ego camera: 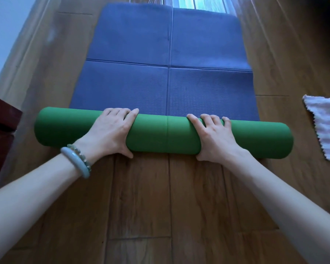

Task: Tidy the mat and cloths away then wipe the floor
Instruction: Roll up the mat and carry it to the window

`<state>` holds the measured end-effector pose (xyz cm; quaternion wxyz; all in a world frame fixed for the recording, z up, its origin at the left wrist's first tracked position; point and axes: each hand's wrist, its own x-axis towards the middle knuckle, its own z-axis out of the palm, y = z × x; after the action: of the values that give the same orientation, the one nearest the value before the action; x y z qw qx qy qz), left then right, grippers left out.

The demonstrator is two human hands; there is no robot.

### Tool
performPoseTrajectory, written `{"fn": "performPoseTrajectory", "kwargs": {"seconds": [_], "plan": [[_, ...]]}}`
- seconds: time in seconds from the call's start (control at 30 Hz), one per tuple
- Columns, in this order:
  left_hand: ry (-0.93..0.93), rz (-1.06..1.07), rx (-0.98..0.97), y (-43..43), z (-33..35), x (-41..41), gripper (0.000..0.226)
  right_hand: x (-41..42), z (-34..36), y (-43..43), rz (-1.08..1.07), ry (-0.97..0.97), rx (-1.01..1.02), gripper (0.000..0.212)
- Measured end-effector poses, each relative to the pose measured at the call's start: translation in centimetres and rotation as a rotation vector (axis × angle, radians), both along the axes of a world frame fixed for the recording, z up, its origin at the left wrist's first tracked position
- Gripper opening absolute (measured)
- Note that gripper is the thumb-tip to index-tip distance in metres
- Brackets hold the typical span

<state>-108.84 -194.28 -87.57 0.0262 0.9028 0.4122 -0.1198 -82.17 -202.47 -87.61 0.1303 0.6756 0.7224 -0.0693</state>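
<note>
Head view: I'm on step 1, rolling up the mat (163,136). Its rolled part, green on the outside, lies crosswise on the floor (141,206) just in front of me. The unrolled part, blue-purple with 4 creased panels showing, stretches flat away from me. My left hand (111,130) and right hand (211,134) both clamp the roll, well apart on either side of its middle seam. The fingers curl over the far side and the thumbs are tucked against the near side.

I judge the next move to be an even forward push with both hands, so the roll stays tight and its ends stay flush.

1 striped cloth (324,128) lies on the floor to my right, near the roll's end but apart from it. The frame's edge cuts it off, so I can't tell its full shape or whether more cloths lie beyond it. My fingertips are partly hidden behind the roll. The mat's far end meets something bright and striped that I can't make out. A dark cabinet (0,130) stands at my left, only partly in view.
</note>
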Motion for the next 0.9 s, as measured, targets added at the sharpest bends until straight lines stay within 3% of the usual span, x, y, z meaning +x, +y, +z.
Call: {"fn": "performPoseTrajectory", "kwargs": {"seconds": [0.17, 0.47, 0.67, 0.77, 0.9], "plan": [[-0.002, -0.001, 0.007, 0.1, 0.4, 0.5, 0.108, -0.2, 0.6, -0.2, 0.019, -0.029, -0.020, 0.114], [-0.017, -0.117, -0.099, -7.3, 0.3, -2.0, 0.094, -1.1, 0.3, -8.2, 0.066, 0.020, -0.045, 0.124], [0.109, -0.106, -0.334, -5.5, 1.2, -1.1, 0.099, -0.9, 2.4, -5.7, 0.074, 0.083, -0.389, 0.116], [0.039, -0.031, -0.517, -3.4, 1.9, -0.6, 0.103, -0.1, 2.7, -2.8, 0.028, 0.187, -0.547, 0.116], [-0.155, -0.007, -0.407, -4.9, 1.7, -2.0, 0.105, 0.7, 2.5, -0.4, -0.021, 0.275, -0.726, 0.119]]}}
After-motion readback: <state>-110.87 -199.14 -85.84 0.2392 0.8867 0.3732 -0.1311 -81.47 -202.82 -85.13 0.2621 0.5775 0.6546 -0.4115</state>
